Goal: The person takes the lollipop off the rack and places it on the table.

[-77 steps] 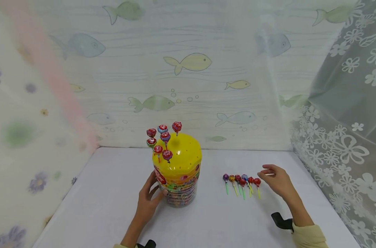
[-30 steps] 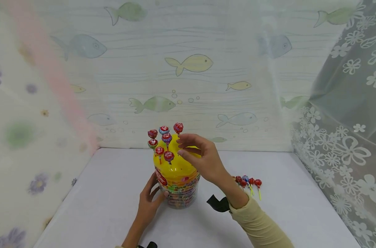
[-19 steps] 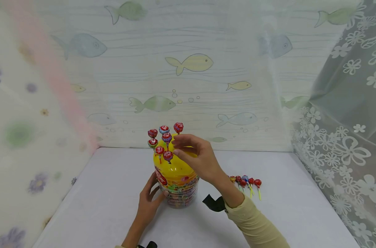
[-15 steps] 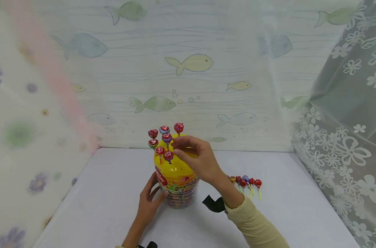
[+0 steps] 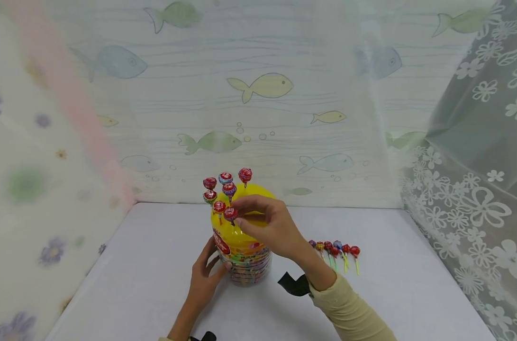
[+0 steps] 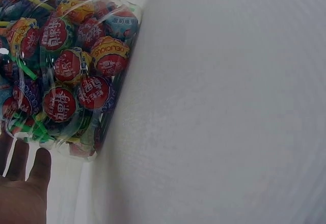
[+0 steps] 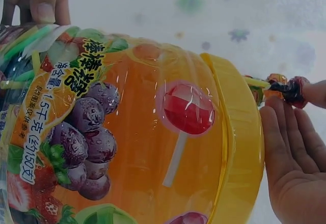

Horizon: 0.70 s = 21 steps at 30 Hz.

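A clear jar [image 5: 250, 271] packed with wrapped lollipops stands upright under a yellow lid [image 5: 260, 190]. Several lollipops [image 5: 229, 189] stick up from holes in the lid's left and back part. My left hand [image 5: 204, 280] grips the jar low on its left side, fingers spread around it; in the left wrist view its fingertips [image 6: 41, 163] reach the jar's base. My right hand [image 5: 277, 228] is over the lid, thumb and fingers around the front lollipop [image 5: 230, 214]. In the right wrist view that dark-wrapped lollipop [image 7: 296, 90] sits between thumb and fingers.
Several loose lollipops [image 5: 355, 251] with green and yellow sticks lie in a row on the white table [image 5: 156, 265], to the right of the jar and partly behind my right forearm. A fish-print curtain [image 5: 267, 118] hangs behind the table, with a lace sheet [image 5: 476, 213] at the right.
My right hand has come from beside the loose row to the lid, then shifted left and down onto the front lollipop. My left hand has stayed on the jar.
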Each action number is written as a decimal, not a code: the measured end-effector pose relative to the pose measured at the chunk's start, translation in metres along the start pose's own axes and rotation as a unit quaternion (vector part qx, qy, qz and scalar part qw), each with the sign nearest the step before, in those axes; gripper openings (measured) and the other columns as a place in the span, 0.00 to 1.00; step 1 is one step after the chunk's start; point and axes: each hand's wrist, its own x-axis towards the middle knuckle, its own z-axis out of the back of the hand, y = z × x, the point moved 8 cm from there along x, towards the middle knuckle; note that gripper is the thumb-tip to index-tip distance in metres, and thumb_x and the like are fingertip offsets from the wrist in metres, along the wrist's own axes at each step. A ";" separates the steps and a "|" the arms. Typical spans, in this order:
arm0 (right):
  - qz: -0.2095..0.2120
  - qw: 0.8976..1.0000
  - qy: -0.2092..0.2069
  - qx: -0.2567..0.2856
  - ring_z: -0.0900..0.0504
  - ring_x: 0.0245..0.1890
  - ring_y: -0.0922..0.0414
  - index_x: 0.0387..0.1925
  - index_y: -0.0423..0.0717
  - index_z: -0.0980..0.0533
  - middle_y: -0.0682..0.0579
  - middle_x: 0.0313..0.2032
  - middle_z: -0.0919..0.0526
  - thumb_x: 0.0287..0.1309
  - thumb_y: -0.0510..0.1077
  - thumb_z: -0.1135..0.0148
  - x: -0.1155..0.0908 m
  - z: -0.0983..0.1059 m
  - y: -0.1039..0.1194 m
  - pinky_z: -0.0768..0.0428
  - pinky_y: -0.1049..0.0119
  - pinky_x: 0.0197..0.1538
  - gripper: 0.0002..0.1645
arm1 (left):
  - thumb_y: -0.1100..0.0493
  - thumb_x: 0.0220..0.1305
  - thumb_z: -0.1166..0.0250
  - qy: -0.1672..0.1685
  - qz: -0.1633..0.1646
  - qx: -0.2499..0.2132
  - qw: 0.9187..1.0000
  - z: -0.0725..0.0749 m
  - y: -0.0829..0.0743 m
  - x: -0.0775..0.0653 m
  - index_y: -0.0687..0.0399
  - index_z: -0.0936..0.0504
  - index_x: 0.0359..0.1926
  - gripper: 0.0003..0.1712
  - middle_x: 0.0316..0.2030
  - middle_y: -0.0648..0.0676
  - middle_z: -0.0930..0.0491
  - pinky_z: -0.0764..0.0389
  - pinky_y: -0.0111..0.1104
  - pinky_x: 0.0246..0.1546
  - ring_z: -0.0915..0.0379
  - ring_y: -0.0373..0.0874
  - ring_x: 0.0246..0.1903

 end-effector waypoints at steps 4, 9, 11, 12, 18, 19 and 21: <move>-0.003 1.000 0.009 0.019 0.14 0.50 0.52 0.54 0.38 0.20 0.44 0.51 0.16 0.60 0.32 0.32 0.001 -0.006 0.000 0.13 0.61 0.55 0.20 | 0.63 0.65 0.31 -0.001 0.000 -0.002 1.000 0.000 0.000 0.000 0.41 0.44 0.80 0.47 0.74 0.49 0.35 0.29 0.35 0.70 0.35 0.32 0.66; 0.007 1.000 -0.009 0.021 0.12 0.47 0.51 0.52 0.36 0.19 0.41 0.49 0.14 0.60 0.31 0.31 0.002 -0.009 0.003 0.12 0.60 0.51 0.17 | 0.63 0.65 0.31 -0.001 -0.001 -0.001 1.000 -0.001 0.000 0.000 0.41 0.44 0.80 0.47 0.74 0.49 0.36 0.29 0.40 0.70 0.35 0.32 0.66; 0.014 0.999 -0.023 0.019 0.11 0.45 0.51 0.50 0.35 0.18 0.41 0.47 0.13 0.59 0.31 0.31 0.003 -0.009 0.004 0.11 0.60 0.50 0.16 | 0.63 0.65 0.31 -0.001 0.001 -0.001 1.000 -0.001 0.000 0.000 0.41 0.44 0.80 0.47 0.74 0.49 0.36 0.30 0.41 0.70 0.35 0.32 0.66; 0.018 0.999 -0.030 0.018 0.11 0.44 0.51 0.50 0.35 0.18 0.40 0.47 0.13 0.59 0.31 0.31 0.003 -0.009 0.004 0.11 0.60 0.49 0.16 | 0.63 0.65 0.31 -0.001 0.001 -0.001 1.000 -0.001 0.000 0.000 0.41 0.44 0.80 0.47 0.74 0.49 0.36 0.30 0.40 0.70 0.36 0.32 0.67; 0.085 0.991 -0.099 0.014 0.11 0.43 0.52 0.48 0.34 0.18 0.38 0.44 0.13 0.56 0.31 0.28 0.001 0.006 0.019 0.10 0.58 0.44 0.17 | 0.63 0.65 0.31 -0.004 -0.003 0.000 1.000 -0.001 0.002 -0.001 0.41 0.44 0.80 0.47 0.74 0.49 0.36 0.29 0.32 0.69 0.36 0.32 0.67; 0.098 0.989 -0.112 0.016 0.12 0.43 0.53 0.48 0.33 0.18 0.38 0.44 0.13 0.56 0.32 0.27 0.000 0.011 0.023 0.10 0.57 0.43 0.17 | 0.63 0.65 0.31 -0.005 -0.004 0.001 1.000 0.000 0.002 -0.001 0.41 0.44 0.79 0.47 0.75 0.49 0.36 0.29 0.30 0.69 0.36 0.32 0.67; 0.116 0.984 -0.130 0.024 0.12 0.42 0.53 0.48 0.33 0.18 0.38 0.43 0.13 0.56 0.34 0.26 -0.004 0.021 0.028 0.10 0.56 0.41 0.18 | 0.64 0.65 0.31 -0.005 -0.007 0.001 1.000 0.000 0.002 -0.001 0.41 0.44 0.80 0.48 0.75 0.50 0.36 0.29 0.27 0.68 0.36 0.32 0.67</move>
